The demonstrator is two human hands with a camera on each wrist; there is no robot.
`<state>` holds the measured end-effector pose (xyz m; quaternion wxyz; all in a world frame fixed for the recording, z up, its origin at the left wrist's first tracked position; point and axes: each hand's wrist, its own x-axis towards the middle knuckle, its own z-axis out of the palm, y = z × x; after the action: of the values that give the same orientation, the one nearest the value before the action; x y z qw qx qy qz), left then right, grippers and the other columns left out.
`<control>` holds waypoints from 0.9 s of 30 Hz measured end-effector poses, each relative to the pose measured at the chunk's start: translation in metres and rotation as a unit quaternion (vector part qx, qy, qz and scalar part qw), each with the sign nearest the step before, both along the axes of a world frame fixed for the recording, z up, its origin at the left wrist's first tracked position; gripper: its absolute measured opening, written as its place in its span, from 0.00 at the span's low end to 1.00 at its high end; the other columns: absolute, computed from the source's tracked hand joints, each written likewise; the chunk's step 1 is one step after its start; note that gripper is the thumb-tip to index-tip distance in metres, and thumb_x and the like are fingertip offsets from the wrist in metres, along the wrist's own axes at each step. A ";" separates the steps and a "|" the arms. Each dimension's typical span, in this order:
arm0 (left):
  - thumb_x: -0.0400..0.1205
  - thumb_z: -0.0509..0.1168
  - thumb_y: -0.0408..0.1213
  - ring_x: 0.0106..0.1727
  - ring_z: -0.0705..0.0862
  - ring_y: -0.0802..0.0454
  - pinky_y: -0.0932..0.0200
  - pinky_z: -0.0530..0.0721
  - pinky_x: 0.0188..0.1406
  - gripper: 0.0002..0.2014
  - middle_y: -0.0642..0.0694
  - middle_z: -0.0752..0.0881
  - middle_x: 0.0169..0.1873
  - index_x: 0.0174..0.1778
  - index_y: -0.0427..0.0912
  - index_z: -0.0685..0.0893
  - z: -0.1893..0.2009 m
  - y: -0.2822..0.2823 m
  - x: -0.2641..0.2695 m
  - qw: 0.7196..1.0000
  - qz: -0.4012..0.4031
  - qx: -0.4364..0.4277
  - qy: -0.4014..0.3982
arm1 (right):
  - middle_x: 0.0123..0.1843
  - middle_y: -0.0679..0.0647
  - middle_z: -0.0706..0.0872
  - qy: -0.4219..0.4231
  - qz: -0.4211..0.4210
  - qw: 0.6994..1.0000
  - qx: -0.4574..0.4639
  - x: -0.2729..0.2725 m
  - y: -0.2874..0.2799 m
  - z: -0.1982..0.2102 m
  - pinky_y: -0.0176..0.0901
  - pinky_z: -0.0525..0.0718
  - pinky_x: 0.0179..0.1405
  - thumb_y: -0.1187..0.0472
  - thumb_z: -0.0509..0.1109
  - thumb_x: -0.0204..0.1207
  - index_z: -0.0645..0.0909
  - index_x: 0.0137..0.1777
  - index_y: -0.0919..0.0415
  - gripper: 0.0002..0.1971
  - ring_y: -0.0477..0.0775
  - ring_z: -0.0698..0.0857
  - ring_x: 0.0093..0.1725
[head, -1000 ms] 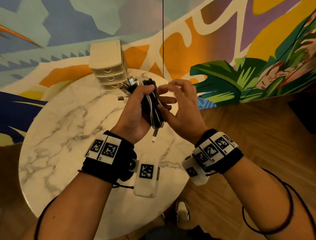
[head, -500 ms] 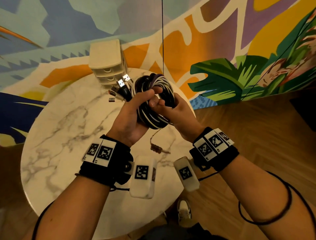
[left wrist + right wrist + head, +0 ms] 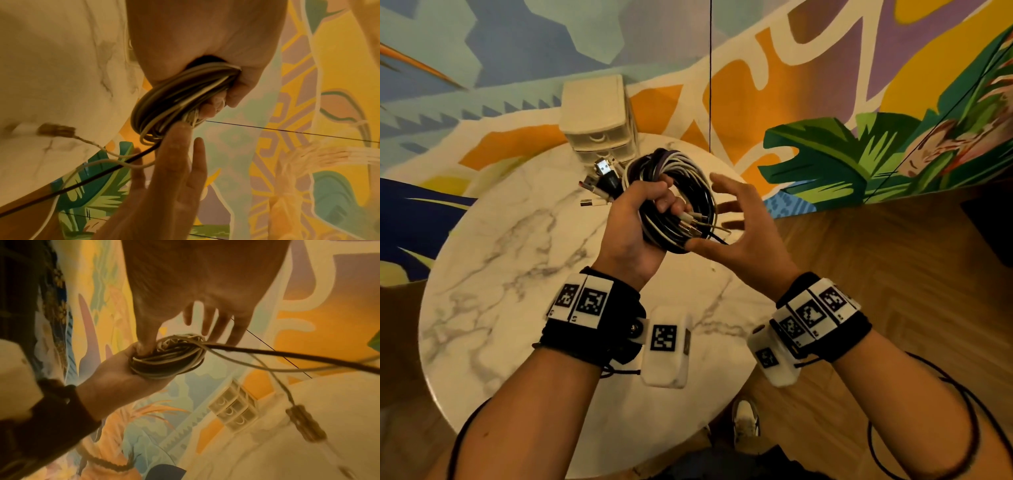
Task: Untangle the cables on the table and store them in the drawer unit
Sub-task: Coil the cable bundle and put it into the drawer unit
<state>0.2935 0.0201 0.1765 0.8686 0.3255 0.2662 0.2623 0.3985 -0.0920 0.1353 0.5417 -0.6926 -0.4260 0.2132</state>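
Observation:
A coil of black, white and purple cables [image 3: 681, 178] is held above the round marble table [image 3: 510, 281]. My left hand [image 3: 630, 222] grips the coil's near-left side, fingers curled through it. USB plugs [image 3: 602, 171] stick out at the coil's left. My right hand [image 3: 746, 226] is beside the coil with fingers spread, only its thumb touching the coil's lower edge. In the right wrist view, loose black and white ends trail from the coil [image 3: 168, 360], one ending in a plug [image 3: 304, 423]. The cream drawer unit [image 3: 599, 116] stands at the table's far edge, drawers closed.
A painted mural wall rises directly behind the table and the drawer unit. Wooden floor [image 3: 893, 274] lies to the right. A shoe [image 3: 746, 418] shows below the table's near edge. A thin black line [image 3: 710, 75] hangs down the wall.
My right hand has let go of the coil and spread its fingers, moving slightly right. The left hand has kept its grip, and the coil has turned more face-on.

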 end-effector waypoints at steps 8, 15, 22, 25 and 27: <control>0.79 0.55 0.29 0.34 0.78 0.50 0.56 0.79 0.43 0.05 0.47 0.74 0.25 0.42 0.38 0.76 0.000 0.002 0.000 0.999 -0.028 0.008 0.012 | 0.40 0.51 0.82 -0.106 -0.001 0.993 0.045 0.005 0.008 -0.006 0.41 0.79 0.39 0.57 0.77 0.71 0.88 0.56 0.56 0.14 0.41 0.79 0.39; 0.78 0.56 0.30 0.42 0.81 0.50 0.54 0.81 0.52 0.05 0.48 0.72 0.24 0.43 0.39 0.77 0.002 0.008 -0.006 0.995 -0.091 0.027 -0.016 | 0.46 0.48 0.82 -0.027 -0.045 0.999 0.007 0.014 0.011 -0.002 0.43 0.83 0.42 0.52 0.80 0.66 0.84 0.56 0.49 0.18 0.44 0.82 0.45; 0.74 0.57 0.31 0.33 0.72 0.49 0.56 0.73 0.46 0.04 0.47 0.68 0.22 0.40 0.37 0.76 -0.004 -0.010 -0.004 0.986 -0.166 0.026 -0.016 | 0.57 0.62 0.86 0.231 0.017 0.973 0.005 0.020 0.027 -0.001 0.59 0.83 0.60 0.55 0.74 0.71 0.75 0.67 0.60 0.25 0.60 0.86 0.57; 0.71 0.58 0.30 0.30 0.70 0.51 0.59 0.75 0.39 0.03 0.48 0.67 0.20 0.38 0.37 0.75 -0.006 -0.008 -0.002 0.993 -0.117 0.022 -0.017 | 0.49 0.62 0.88 0.171 0.028 0.984 -0.050 0.018 0.028 0.000 0.61 0.84 0.53 0.49 0.67 0.76 0.82 0.55 0.62 0.16 0.64 0.86 0.51; 0.69 0.59 0.30 0.29 0.69 0.52 0.60 0.74 0.35 0.03 0.49 0.66 0.19 0.37 0.38 0.74 -0.005 0.003 -0.005 0.995 -0.093 0.026 -0.026 | 0.44 0.61 0.87 0.180 0.052 0.979 -0.080 0.024 0.019 -0.006 0.54 0.83 0.39 0.48 0.63 0.80 0.82 0.51 0.61 0.16 0.61 0.87 0.43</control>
<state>0.2884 0.0235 0.1715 0.8873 0.3641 0.2050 0.1954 0.4220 -0.0732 0.1294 0.5402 -0.6612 -0.3383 0.3956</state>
